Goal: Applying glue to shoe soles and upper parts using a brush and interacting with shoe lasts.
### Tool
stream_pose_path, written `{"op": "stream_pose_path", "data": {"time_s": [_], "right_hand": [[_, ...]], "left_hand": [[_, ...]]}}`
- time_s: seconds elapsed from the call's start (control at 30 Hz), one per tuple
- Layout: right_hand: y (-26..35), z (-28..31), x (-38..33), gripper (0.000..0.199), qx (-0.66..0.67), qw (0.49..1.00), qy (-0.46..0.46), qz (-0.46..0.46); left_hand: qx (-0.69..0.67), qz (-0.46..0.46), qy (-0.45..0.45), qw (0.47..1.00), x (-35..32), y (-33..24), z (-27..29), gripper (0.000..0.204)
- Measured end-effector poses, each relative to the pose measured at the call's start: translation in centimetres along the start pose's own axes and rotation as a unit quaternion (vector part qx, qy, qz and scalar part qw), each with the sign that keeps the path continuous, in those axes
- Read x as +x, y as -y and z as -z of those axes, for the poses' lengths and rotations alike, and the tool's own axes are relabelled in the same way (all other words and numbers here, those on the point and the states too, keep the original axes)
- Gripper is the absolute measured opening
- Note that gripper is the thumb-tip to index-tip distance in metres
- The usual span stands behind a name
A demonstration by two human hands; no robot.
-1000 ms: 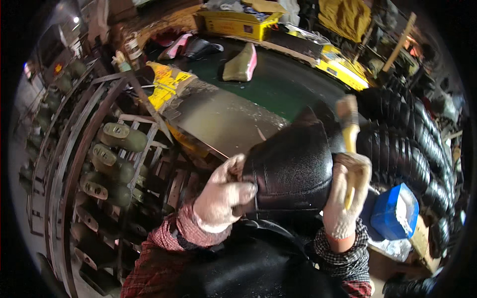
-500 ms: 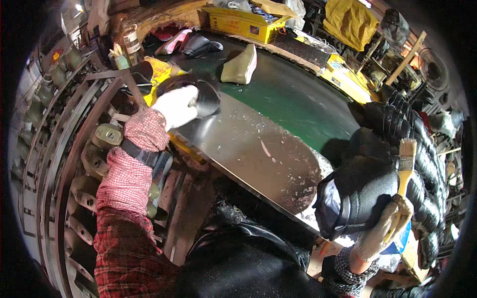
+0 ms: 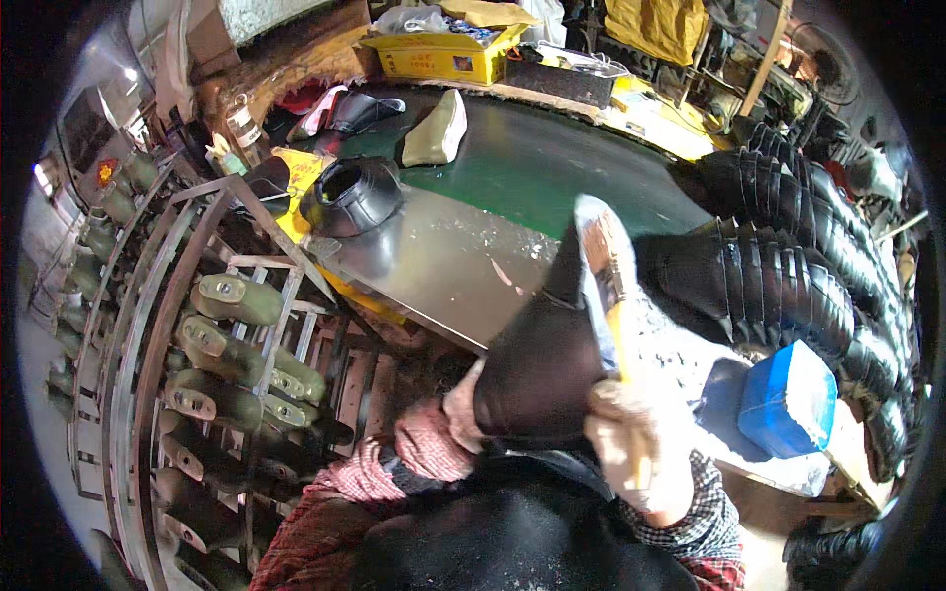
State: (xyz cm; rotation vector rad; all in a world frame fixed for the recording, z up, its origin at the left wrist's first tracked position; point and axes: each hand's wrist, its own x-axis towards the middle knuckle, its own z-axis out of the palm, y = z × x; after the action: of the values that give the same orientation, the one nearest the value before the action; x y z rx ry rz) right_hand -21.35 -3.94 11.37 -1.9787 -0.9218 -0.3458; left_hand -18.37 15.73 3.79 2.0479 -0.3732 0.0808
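In front of my body, my left hand (image 3: 463,406), gloved, grips the near left edge of a black leather shoe upper (image 3: 540,379). Its fingers are partly hidden behind the leather. My right hand (image 3: 636,428), also gloved, is closed round the yellow handle of a paintbrush (image 3: 613,310). The bristles point up and away, by the upper's pale inner edge; whether they touch it I cannot tell. Another black shoe upper (image 3: 357,200) stands by itself on the worktable (image 3: 448,261), at the left. Farther back sits an olive shoe last (image 3: 437,130).
At the left a metal rack (image 3: 148,394) holds several shoe lasts (image 3: 232,298). A blue plastic container (image 3: 786,402) stands at the right. Beyond it lie long rows of stacked black uppers (image 3: 759,286). A yellow box (image 3: 434,61) stands at the table's back edge.
My left hand has left the black upper on the table and come back toward my body, onto the other upper. That upper and the brush have moved left, to in front of me.
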Motion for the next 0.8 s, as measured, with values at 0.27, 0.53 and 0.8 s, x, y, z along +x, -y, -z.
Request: {"op": "stream_pose_path", "data": {"time_s": [0.27,0.53,0.8], "right_hand": [[-4.3,7.2,-8.4,0.020,0.049,0.938,-0.260,-0.222],[-4.1,8.0,-4.3,0.032,-0.021,0.978,-0.195,-0.067],[-8.9,4.0,-2.1,0.019,0.124,0.947,-0.214,-0.207]], "left_hand": [[-0.452,0.188,-0.086,0.868,-5.9,1.6,1.5,0.021],[-0.573,0.228,-0.071,0.784,-6.0,2.3,-2.6,0.023],[-0.592,0.253,-0.112,0.757,-7.3,3.3,-0.2,0.026]]}}
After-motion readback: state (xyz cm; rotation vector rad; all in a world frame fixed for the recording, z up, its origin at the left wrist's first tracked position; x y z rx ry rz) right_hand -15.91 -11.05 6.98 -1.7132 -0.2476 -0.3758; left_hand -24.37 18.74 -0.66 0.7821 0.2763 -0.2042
